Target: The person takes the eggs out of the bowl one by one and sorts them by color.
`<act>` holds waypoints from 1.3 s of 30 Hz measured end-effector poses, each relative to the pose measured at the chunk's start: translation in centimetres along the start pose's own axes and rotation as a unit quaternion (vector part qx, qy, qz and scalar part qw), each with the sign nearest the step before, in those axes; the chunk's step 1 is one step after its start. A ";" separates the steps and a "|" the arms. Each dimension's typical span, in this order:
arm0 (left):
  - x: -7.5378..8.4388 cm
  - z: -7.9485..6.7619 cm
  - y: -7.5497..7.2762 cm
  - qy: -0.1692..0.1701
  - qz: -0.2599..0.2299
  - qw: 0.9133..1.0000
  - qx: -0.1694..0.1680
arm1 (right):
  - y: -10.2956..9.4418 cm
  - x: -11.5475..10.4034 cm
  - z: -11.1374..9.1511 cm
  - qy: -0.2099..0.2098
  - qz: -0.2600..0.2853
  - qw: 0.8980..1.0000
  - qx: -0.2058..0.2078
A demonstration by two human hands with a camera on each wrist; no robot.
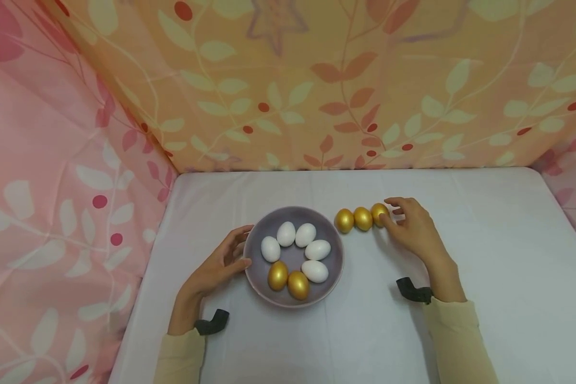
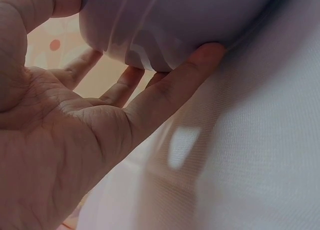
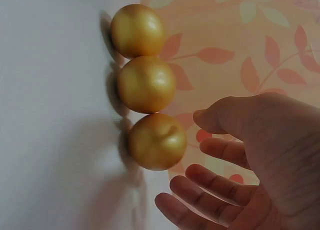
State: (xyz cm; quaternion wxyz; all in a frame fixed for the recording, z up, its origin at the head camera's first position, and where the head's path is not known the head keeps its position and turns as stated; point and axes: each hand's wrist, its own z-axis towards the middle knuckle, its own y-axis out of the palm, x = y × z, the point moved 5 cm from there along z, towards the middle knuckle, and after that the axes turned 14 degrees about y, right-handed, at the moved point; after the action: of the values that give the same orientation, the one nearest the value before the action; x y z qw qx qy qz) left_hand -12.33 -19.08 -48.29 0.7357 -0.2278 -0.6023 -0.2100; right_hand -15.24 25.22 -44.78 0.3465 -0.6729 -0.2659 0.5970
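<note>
Head view: your left hand (image 1: 218,266) rests on the side of a round, glossy grey-purple bowl (image 1: 292,256) with five white eggs (image 1: 286,234) and two shiny gold eggs (image 1: 278,275) inside. Your right hand (image 1: 415,226) is at the rightmost of three gold eggs (image 1: 362,219), in a row on the white-covered desk (image 1: 379,330).

Left wrist: fingers spread, touching the outer wall; light pressure should suffice.

Right wrist: fingers loose, grasping nothing; best close gently round the end egg without nudging its neighbour.
</note>
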 end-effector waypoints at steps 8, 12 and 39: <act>-0.2 -0.2 0.1 -0.005 -0.003 1.000 -0.001 | -0.3 -1.9 -1.1 -0.018 0.015 1.000 -0.001; -0.1 -0.1 0.1 -0.003 -0.003 1.000 -0.004 | 0.3 -4.1 -1.6 -0.056 0.046 0.997 -0.026; 0.2 0.1 0.2 -0.010 -0.025 1.000 0.004 | 5.3 -15.8 -5.0 -0.243 0.019 0.931 -0.273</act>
State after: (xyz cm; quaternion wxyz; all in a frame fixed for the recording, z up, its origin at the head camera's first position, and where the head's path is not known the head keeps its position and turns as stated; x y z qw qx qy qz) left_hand -12.23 -18.89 -48.08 0.7250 -0.2118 -0.6160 -0.2239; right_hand -12.86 9.00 -38.89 0.0631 -0.5808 -0.4818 0.6531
